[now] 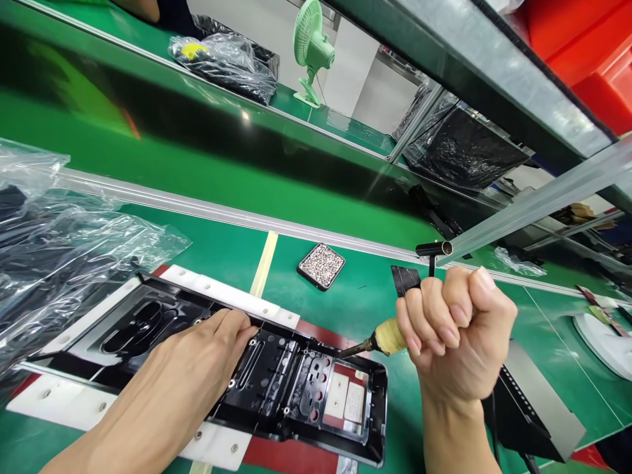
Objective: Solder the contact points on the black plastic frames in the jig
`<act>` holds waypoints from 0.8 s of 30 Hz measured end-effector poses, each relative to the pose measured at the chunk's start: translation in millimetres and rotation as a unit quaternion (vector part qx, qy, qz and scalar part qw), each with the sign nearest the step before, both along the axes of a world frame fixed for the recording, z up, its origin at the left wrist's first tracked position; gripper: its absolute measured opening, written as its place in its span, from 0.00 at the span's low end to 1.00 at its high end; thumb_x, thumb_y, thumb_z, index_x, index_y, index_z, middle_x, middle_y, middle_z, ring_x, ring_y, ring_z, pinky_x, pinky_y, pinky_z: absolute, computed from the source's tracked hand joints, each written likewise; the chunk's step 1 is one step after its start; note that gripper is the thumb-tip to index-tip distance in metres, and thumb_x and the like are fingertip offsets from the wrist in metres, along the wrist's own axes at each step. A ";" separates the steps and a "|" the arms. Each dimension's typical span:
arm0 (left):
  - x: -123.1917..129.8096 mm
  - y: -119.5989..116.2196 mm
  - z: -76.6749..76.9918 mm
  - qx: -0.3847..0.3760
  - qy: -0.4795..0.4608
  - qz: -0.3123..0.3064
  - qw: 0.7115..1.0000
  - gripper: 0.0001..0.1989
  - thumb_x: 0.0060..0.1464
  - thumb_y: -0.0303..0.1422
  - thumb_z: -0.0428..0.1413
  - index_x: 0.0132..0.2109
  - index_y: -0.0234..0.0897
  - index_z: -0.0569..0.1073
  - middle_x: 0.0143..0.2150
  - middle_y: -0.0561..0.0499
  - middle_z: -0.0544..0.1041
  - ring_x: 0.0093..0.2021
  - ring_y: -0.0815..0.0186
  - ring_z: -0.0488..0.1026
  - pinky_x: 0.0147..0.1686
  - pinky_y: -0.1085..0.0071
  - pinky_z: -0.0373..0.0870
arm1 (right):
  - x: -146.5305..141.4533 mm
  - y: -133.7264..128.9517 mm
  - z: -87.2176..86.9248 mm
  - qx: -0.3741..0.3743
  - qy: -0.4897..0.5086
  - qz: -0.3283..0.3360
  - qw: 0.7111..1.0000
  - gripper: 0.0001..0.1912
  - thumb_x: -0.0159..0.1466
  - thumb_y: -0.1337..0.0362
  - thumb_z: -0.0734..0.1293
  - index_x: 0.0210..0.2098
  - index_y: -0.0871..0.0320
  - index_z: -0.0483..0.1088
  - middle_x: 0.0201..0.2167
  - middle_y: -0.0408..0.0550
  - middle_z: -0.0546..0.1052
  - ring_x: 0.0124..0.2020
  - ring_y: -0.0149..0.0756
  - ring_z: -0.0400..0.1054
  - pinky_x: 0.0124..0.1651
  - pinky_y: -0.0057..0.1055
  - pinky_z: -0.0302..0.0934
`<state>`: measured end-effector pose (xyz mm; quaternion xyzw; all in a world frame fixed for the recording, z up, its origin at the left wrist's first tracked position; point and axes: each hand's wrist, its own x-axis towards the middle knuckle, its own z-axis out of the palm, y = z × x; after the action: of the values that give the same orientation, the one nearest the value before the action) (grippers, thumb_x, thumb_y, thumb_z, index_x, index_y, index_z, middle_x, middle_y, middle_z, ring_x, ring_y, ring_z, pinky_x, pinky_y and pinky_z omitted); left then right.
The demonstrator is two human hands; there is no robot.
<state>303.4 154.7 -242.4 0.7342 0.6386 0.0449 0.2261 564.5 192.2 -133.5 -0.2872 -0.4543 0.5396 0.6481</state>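
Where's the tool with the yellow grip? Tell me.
Right of centre in the head view, the tool is in the right hand, its metal tip at the far edge of the black casing.

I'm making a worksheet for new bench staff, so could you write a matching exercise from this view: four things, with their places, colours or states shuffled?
Things
1. Yellow-gripped tool
2. Speckled pad
3. Fan
4. Left hand

Places, colours or states
A. Pale green, in the background
B. Touching the black housing
C. Held in the right hand
D. Lying on the green table

Right pairs: 1-C, 2-D, 3-A, 4-B
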 end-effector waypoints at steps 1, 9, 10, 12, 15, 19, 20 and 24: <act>-1.1 -0.7 -2.2 0.007 -0.001 -0.005 1.000 0.25 0.70 0.45 0.30 0.39 0.41 0.67 0.37 0.44 0.75 0.35 0.49 0.79 0.31 0.57 0.62 | 0.4 0.2 0.2 -0.001 0.001 0.002 1.000 0.24 0.72 0.59 0.58 0.20 0.55 0.55 0.11 0.33 0.51 0.10 0.23 0.42 0.12 0.21 0.54; 0.3 -1.1 -7.5 0.024 0.023 0.002 0.999 0.29 0.70 0.46 0.28 0.42 0.40 0.70 0.36 0.43 0.76 0.32 0.51 0.79 0.29 0.57 0.63 | 4.1 0.1 2.8 -0.008 -0.014 0.034 0.999 0.24 0.73 0.58 0.56 0.20 0.54 0.54 0.10 0.33 0.50 0.09 0.24 0.40 0.12 0.22 0.51; 1.1 -1.0 -6.0 0.027 0.021 0.002 0.999 0.28 0.70 0.45 0.28 0.42 0.40 0.70 0.36 0.43 0.76 0.33 0.51 0.79 0.30 0.57 0.64 | 3.2 -0.7 2.7 -0.012 -0.015 0.034 0.999 0.24 0.73 0.58 0.57 0.20 0.54 0.54 0.11 0.33 0.50 0.10 0.24 0.40 0.12 0.22 0.51; 2.0 -1.0 -3.2 0.030 0.018 0.002 0.999 0.26 0.70 0.44 0.30 0.41 0.40 0.70 0.37 0.42 0.77 0.35 0.50 0.80 0.32 0.57 0.66 | -0.9 -3.2 1.7 -0.018 -0.018 0.030 0.999 0.25 0.74 0.57 0.57 0.20 0.54 0.55 0.11 0.33 0.50 0.10 0.24 0.41 0.13 0.22 0.52; 2.3 -1.2 -0.3 0.023 0.019 -0.002 1.000 0.26 0.70 0.43 0.30 0.41 0.40 0.70 0.37 0.41 0.77 0.35 0.50 0.80 0.32 0.57 0.65 | -13.1 -8.8 -1.8 -0.020 -0.021 0.034 0.999 0.25 0.74 0.56 0.58 0.20 0.54 0.56 0.11 0.34 0.52 0.12 0.26 0.46 0.15 0.23 0.56; 1.6 -2.2 -0.3 0.030 0.010 -0.014 0.999 0.24 0.72 0.40 0.31 0.40 0.39 0.69 0.35 0.44 0.77 0.34 0.52 0.79 0.31 0.59 0.63 | -33.9 -16.0 -10.2 -0.010 -0.026 0.044 0.999 0.25 0.72 0.56 0.61 0.19 0.54 0.54 0.11 0.35 0.53 0.12 0.26 0.49 0.17 0.25 0.54; 1.4 -2.5 -0.9 0.034 0.009 -0.017 0.999 0.23 0.72 0.40 0.32 0.40 0.39 0.69 0.34 0.44 0.76 0.34 0.52 0.79 0.30 0.59 0.62 | -38.2 -17.2 -12.5 -0.006 -0.030 0.042 0.999 0.25 0.72 0.56 0.61 0.19 0.54 0.54 0.11 0.35 0.53 0.12 0.26 0.49 0.17 0.25 0.53; 0.3 -3.5 -4.5 0.081 0.014 -0.043 0.996 0.21 0.73 0.36 0.35 0.39 0.39 0.69 0.33 0.46 0.76 0.31 0.56 0.78 0.28 0.61 0.58 | -49.1 -19.7 -20.4 0.000 -0.067 0.051 0.996 0.25 0.72 0.56 0.61 0.20 0.55 0.55 0.11 0.36 0.55 0.13 0.27 0.51 0.18 0.26 0.51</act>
<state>303.7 151.2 -246.8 0.7776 0.6035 0.0764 0.1591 515.3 172.5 -154.0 -0.2998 -0.5107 0.5514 0.5876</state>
